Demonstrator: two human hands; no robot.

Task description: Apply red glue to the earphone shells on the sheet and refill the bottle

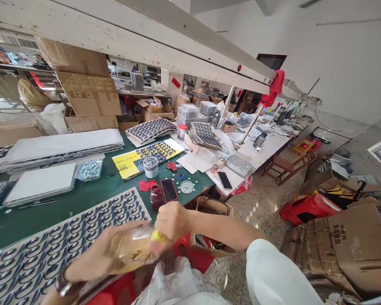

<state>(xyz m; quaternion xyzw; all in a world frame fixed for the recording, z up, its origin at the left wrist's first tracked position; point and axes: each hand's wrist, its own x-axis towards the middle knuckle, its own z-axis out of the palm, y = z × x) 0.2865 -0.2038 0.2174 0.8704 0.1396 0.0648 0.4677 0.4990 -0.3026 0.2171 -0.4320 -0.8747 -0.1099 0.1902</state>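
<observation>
My left hand (98, 252) is wrapped round a clear plastic bottle (136, 250) with yellowish contents and dark handwritten marks. The bottle lies tilted over my lap, its neck toward the right. Closed on the yellow cap (158, 236) at that neck is my right hand (173, 222). Both hands are slightly blurred. Beneath and behind the left hand, a board of dark, curved pieces with shiny round centres (82, 228) covers the near table. Just beyond my right hand stand a dark red jar (156, 197) and a phone with a red edge (169, 190).
A clear tub (151, 167) stands on a yellow printed sheet (125, 164). A box of small shiny stones (89, 170) sits left, by stacked white sheets (63, 146). An open carton (214, 207) is beside the table's right edge. A white beam (146, 38) spans overhead.
</observation>
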